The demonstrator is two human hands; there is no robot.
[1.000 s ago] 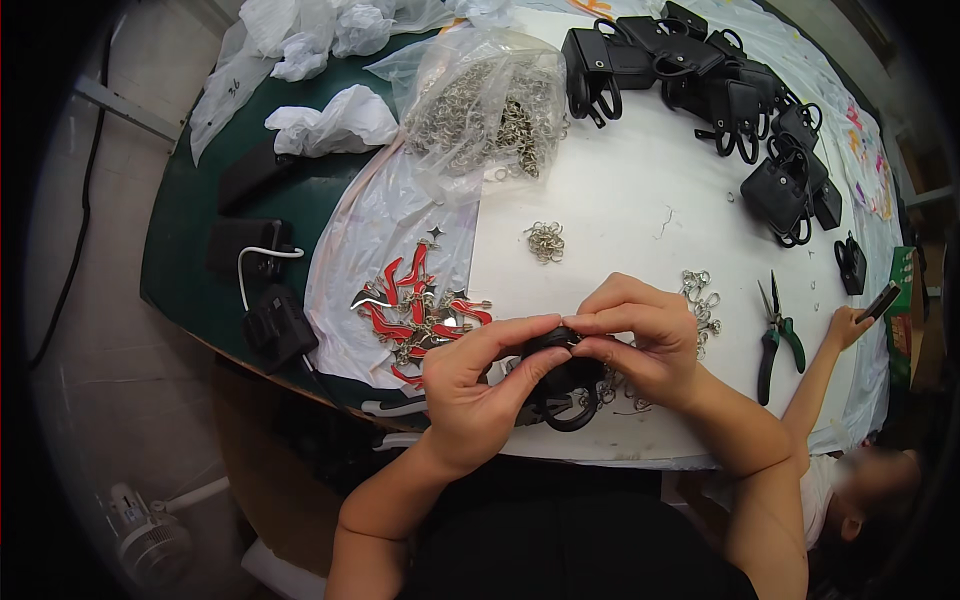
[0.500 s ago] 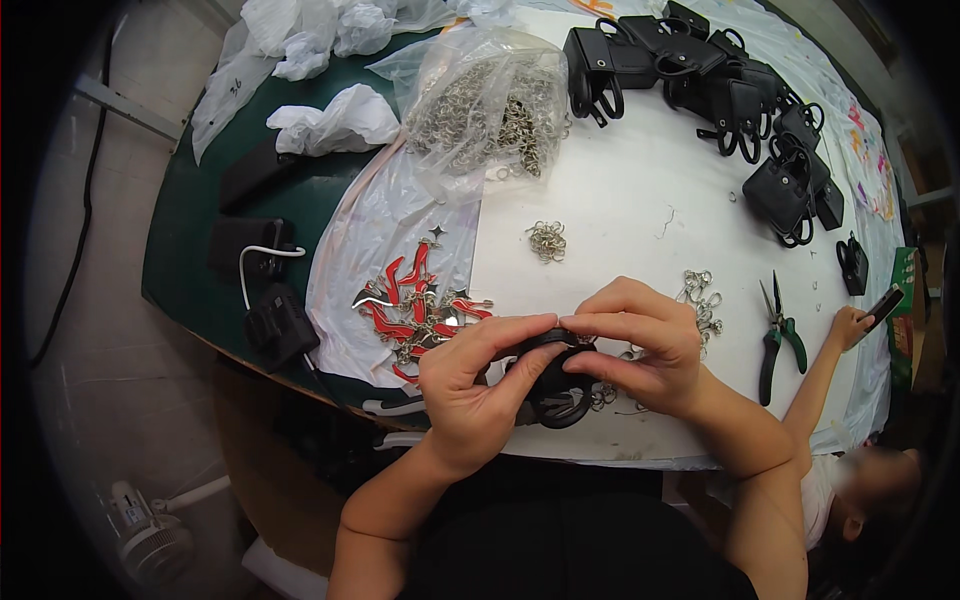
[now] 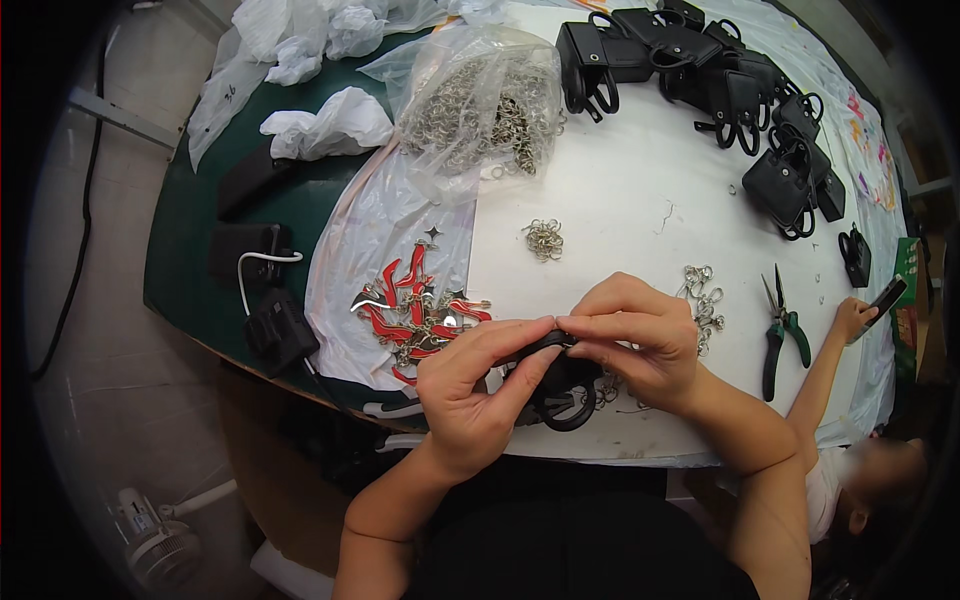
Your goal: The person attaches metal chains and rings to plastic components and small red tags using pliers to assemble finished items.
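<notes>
Near the table's front edge, my left hand and my right hand hold a small black bag with a looped strap. Left thumb and forefinger pinch its upper edge; the right fingertips meet them there, pinching the same spot. Whether a small metal part sits between the fingertips is hidden. To the left of my left hand lies a heap of red high-heel-shaped charms with metal fittings. Beyond my hands is a small pile of metal rings. Metal clasps lie beside my right hand, some partly behind it.
A clear plastic bag of metal hardware stands at the back. Several small black bags crowd the far right. Green-handled pliers lie right of the clasps. Another person's hand holds a phone over the right edge.
My right fingertips have shifted slightly up along the black bag's edge, and the bag has turned a little. The view has moved slightly. The other items stay put.
</notes>
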